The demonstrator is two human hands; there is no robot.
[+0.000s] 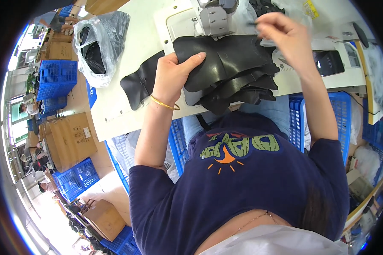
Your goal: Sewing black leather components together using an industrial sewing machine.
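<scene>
My left hand [177, 75] is closed on the left edge of a black sheet piece [227, 57], thumb on top. The sheet is shiny and leather-like, with a crease down its middle. Under it hang several similar layers with notched edges [242, 87], reaching over the table's front edge. Raised at the upper right, my right hand [285, 36] pinches a small dark piece [252, 24] between thumb and fingers; motion blurs it slightly. Another black sheet piece [139, 83] lies on the table left of my left wrist.
A grey sewing machine head [215, 19] stands just beyond the sheets. Small black pieces [266, 6] lie in clear plastic behind it. A phone [329, 63] rests at the right, a plastic bag [101, 46] at the left. Blue crates [338, 112] flank my legs.
</scene>
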